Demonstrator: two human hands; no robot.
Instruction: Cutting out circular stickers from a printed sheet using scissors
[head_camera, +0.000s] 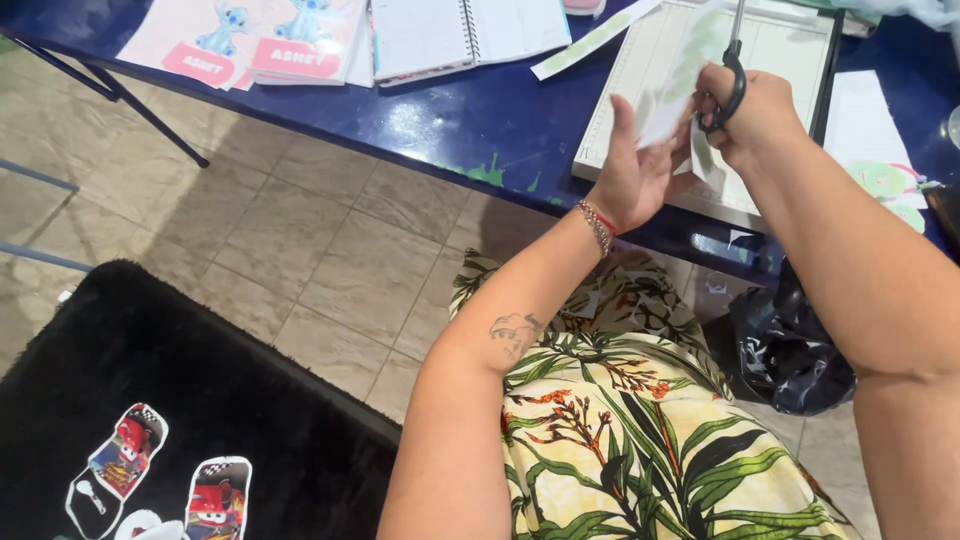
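Near us, printed cutouts lie on a black rug. Our left hand pinches a paper sheet taut while the right hand grips black scissors, above the cutting board on the blue surface.

Scissors blades cut off by top edge; paper motion-blurred.

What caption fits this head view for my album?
Left hand holds a paper sheet while right hand works black-handled scissors above a blue table.
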